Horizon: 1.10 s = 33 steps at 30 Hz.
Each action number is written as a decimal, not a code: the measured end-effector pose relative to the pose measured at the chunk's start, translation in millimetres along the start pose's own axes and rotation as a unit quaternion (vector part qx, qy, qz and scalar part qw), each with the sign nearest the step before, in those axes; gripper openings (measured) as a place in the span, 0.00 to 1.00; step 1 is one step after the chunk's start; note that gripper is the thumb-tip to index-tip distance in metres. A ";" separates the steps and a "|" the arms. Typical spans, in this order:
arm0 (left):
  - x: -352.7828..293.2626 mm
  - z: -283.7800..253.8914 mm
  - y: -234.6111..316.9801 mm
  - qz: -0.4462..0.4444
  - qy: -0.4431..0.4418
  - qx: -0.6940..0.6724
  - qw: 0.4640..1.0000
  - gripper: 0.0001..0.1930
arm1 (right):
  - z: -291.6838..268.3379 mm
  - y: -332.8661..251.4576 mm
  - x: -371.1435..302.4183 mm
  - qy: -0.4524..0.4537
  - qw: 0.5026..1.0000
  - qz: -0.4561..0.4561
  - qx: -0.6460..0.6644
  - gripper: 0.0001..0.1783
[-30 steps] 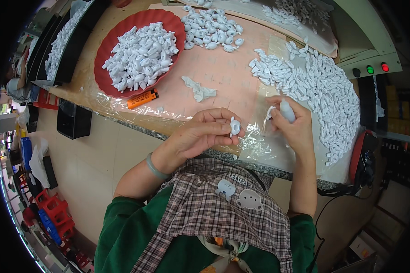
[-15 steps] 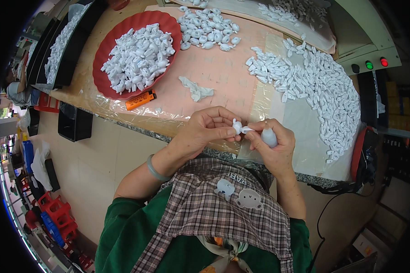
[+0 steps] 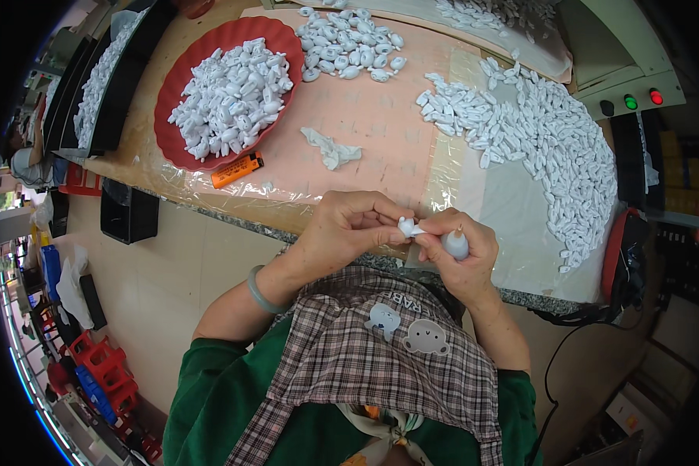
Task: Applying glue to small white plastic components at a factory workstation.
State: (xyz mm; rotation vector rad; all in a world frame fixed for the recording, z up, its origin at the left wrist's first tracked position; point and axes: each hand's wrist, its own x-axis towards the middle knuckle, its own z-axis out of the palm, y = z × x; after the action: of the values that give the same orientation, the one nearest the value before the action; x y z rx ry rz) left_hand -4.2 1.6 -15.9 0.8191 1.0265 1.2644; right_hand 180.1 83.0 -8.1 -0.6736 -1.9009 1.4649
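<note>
My left hand (image 3: 353, 225) is closed, its thumb and forefinger pinching a small white rounded plastic piece (image 3: 406, 225) just above the table's front edge. Against it, a small white pointed piece (image 3: 418, 231) is held in the fingertips of my right hand (image 3: 470, 260). The two pieces touch; whether they are joined I cannot tell. Tucked in my right hand is a small pale squeeze bottle (image 3: 457, 246) with a thin nozzle pointing up. Nearest to the hands on the table lies a crumpled white tissue (image 3: 332, 149).
A red scalloped bowl (image 3: 165, 116) heaped with small white pieces stands at the left, an orange lighter-shaped object (image 3: 237, 171) beside it. Rounded white pieces (image 3: 349, 43) lie behind; slim white pieces (image 3: 551, 147) spread at the right. A black bin (image 3: 128, 85) stands far left.
My right hand has shifted slightly left, pressing its fingertips closer to my left hand's. The white pieces sit a little lower and nearer me. Both hands keep their hold.
</note>
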 end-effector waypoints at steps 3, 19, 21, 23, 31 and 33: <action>-1.6 5.9 4.4 0.009 0.011 0.018 1.000 0.13 | 1.0 6.5 -0.9 0.016 0.997 -0.071 -0.041 0.08; -10.7 8.7 0.9 0.186 0.019 0.245 0.951 0.14 | 4.2 5.2 -8.8 0.033 0.967 -0.218 -0.125 0.15; -10.7 8.1 0.1 0.216 0.012 0.286 0.934 0.13 | 3.6 5.0 -10.5 0.030 0.968 -0.216 -0.123 0.16; -10.7 7.2 0.2 0.222 0.006 0.294 0.930 0.13 | 3.5 4.8 -12.1 0.026 0.969 -0.213 -0.122 0.17; -11.3 8.0 -2.2 0.237 0.000 0.304 0.923 0.13 | 3.8 6.4 -15.7 0.027 0.969 -0.215 -0.121 0.18; -11.7 8.5 -1.4 0.225 -0.002 0.301 0.927 0.13 | 3.9 6.9 -16.2 0.028 0.969 -0.214 -0.119 0.17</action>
State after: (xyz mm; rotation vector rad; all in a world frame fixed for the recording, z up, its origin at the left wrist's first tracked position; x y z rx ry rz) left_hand 4.2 -9.6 -12.3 1.6014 1.2939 1.3320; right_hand 188.0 70.4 -18.4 -0.3683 -2.0390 0.9499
